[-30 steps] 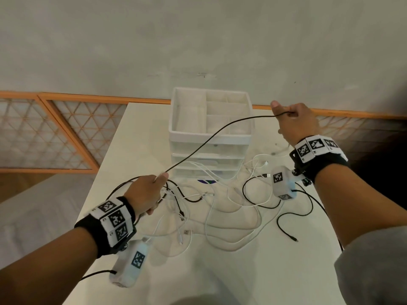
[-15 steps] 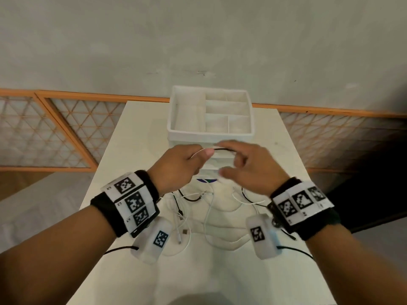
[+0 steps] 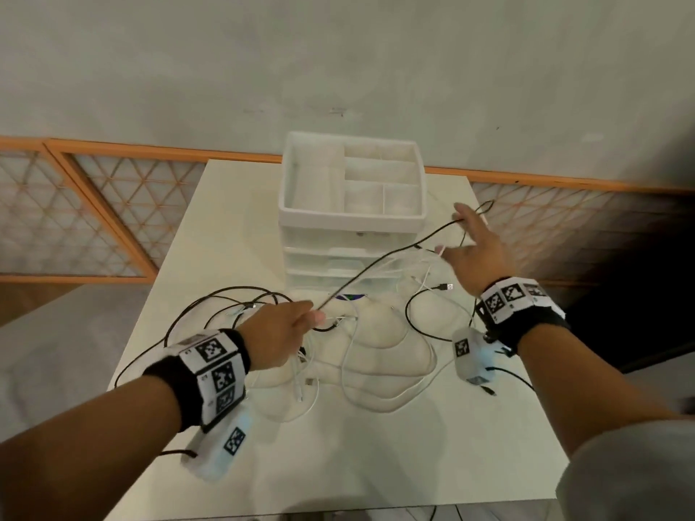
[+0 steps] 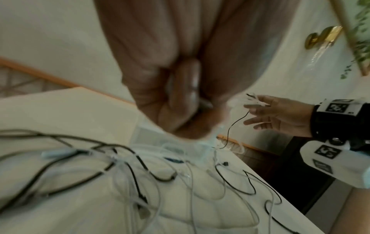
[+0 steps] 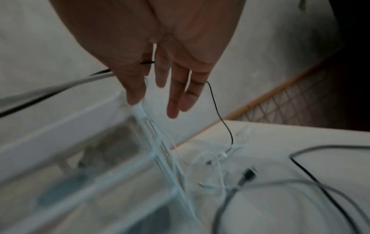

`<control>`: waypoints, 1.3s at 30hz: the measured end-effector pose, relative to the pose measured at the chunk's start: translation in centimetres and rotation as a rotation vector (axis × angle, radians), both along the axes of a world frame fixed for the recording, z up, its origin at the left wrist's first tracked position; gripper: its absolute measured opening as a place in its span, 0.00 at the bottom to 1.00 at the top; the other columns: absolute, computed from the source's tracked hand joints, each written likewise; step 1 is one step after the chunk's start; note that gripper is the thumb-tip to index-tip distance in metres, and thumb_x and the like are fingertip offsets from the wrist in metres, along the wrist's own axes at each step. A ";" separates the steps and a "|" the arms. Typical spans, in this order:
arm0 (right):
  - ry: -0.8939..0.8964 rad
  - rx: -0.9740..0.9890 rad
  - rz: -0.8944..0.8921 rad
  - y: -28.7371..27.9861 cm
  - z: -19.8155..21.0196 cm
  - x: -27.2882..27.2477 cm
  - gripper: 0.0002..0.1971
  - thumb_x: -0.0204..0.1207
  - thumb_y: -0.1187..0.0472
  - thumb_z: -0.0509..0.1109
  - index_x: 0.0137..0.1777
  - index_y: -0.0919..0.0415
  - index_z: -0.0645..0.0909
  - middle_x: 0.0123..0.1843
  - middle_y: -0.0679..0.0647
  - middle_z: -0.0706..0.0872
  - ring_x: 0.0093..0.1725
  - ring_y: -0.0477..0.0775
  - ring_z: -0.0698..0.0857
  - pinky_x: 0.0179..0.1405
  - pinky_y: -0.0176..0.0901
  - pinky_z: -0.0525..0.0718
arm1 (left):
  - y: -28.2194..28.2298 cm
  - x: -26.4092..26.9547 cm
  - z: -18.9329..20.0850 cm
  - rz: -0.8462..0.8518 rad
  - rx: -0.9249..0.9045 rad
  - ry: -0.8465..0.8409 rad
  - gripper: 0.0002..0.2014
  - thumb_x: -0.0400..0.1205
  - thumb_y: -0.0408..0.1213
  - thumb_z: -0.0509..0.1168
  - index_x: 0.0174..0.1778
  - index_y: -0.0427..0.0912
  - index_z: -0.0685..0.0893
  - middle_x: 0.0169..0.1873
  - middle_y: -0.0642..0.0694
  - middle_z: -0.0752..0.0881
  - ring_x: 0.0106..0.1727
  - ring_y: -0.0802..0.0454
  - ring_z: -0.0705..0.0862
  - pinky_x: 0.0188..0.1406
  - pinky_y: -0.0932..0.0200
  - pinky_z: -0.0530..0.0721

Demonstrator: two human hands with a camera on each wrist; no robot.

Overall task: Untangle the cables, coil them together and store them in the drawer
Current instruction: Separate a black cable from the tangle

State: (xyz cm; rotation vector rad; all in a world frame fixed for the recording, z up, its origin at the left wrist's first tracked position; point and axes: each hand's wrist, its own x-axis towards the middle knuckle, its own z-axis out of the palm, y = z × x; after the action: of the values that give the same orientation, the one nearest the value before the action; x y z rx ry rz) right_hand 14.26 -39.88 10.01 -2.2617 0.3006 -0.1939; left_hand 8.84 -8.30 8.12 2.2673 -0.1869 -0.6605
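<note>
I am standing at a white table [image 3: 233, 235] that is butting against a plain grey-white wall [image 3: 338, 50]. Orange-framed lattice panels [image 3: 75, 220] are running along the wall's base behind the table's far edge.

Between the hands a taut black cable [image 3: 376, 270] bars the way; tangled cables [image 3: 376, 355] lie below, the drawer unit [image 3: 353, 220] beyond.

Head view: high, facing forward and down over the table [image 3: 233, 257] toward the wall. Left wrist view: close beneath the left hand [image 4: 180, 88], facing across the table. Right wrist view: close beneath the right hand [image 5: 160, 63]. All share the cable tangle [image 3: 376, 351].
</note>
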 end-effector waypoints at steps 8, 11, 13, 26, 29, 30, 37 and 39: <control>0.589 -0.378 0.041 1.9 -11.2 -5.0 0.26 0.77 0.51 0.70 0.76 0.53 0.75 0.71 0.54 0.83 0.71 0.59 0.80 0.70 0.47 0.77 | -3.1 0.0 0.3 0.303 -0.260 0.090 0.18 0.89 0.44 0.58 0.34 0.40 0.70 0.24 0.48 0.69 0.22 0.54 0.65 0.17 0.66 0.65; 0.605 -0.499 0.115 2.5 -12.6 -5.7 0.18 0.79 0.52 0.66 0.69 0.52 0.79 0.67 0.54 0.83 0.67 0.60 0.81 0.66 0.49 0.80 | -3.8 0.3 1.1 0.320 -0.237 -0.015 0.23 0.88 0.49 0.59 0.28 0.43 0.67 0.20 0.49 0.66 0.17 0.55 0.62 0.18 0.62 0.62; 0.560 -0.632 0.136 2.7 -12.6 -5.5 0.12 0.81 0.56 0.62 0.61 0.51 0.80 0.58 0.52 0.86 0.62 0.58 0.82 0.63 0.51 0.79 | -4.0 0.6 1.5 0.381 -0.351 0.074 0.23 0.88 0.49 0.59 0.28 0.44 0.67 0.20 0.50 0.63 0.18 0.53 0.58 0.18 0.66 0.58; -0.139 0.138 0.396 3.0 0.2 -4.7 0.06 0.80 0.59 0.73 0.51 0.51 0.91 0.45 0.51 0.91 0.45 0.52 0.87 0.48 0.34 0.81 | -5.6 2.1 4.1 0.562 -0.574 -0.090 0.15 0.91 0.43 0.54 0.40 0.46 0.78 0.41 0.49 0.90 0.44 0.50 0.86 0.44 0.52 0.80; -0.160 0.333 0.479 4.2 2.8 -5.3 0.07 0.80 0.61 0.72 0.48 0.51 0.91 0.45 0.58 0.92 0.46 0.64 0.86 0.46 0.48 0.82 | -6.9 1.8 4.8 0.469 -0.605 -0.141 0.16 0.91 0.45 0.51 0.41 0.47 0.77 0.50 0.51 0.93 0.56 0.53 0.88 0.54 0.51 0.80; -0.173 0.366 0.492 4.6 3.3 -5.3 0.07 0.80 0.61 0.72 0.48 0.52 0.91 0.46 0.58 0.92 0.47 0.65 0.86 0.47 0.50 0.83 | -7.2 1.5 4.8 0.440 -0.605 -0.151 0.16 0.92 0.45 0.51 0.41 0.46 0.75 0.48 0.50 0.93 0.55 0.53 0.88 0.52 0.52 0.80; -0.323 0.411 0.396 6.1 5.7 -4.2 0.06 0.79 0.58 0.72 0.49 0.47 0.91 0.49 0.55 0.92 0.54 0.55 0.89 0.62 0.54 0.86 | -6.3 -0.6 2.7 0.370 -0.722 0.063 0.18 0.92 0.40 0.48 0.40 0.41 0.75 0.21 0.46 0.72 0.34 0.46 0.87 0.55 0.38 0.78; -0.372 0.379 0.343 6.4 6.1 -4.0 0.06 0.79 0.59 0.73 0.48 0.48 0.91 0.48 0.55 0.92 0.52 0.55 0.89 0.60 0.53 0.86 | -5.1 -0.8 2.7 0.351 -0.733 0.131 0.18 0.92 0.45 0.50 0.40 0.41 0.75 0.22 0.48 0.70 0.32 0.46 0.84 0.59 0.33 0.81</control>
State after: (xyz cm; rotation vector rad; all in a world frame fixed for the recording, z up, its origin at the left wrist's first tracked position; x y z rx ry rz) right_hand 10.29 -33.51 16.12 -1.8217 -0.2307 -0.3384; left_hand 8.03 -13.43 10.84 1.4964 0.0364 -0.4500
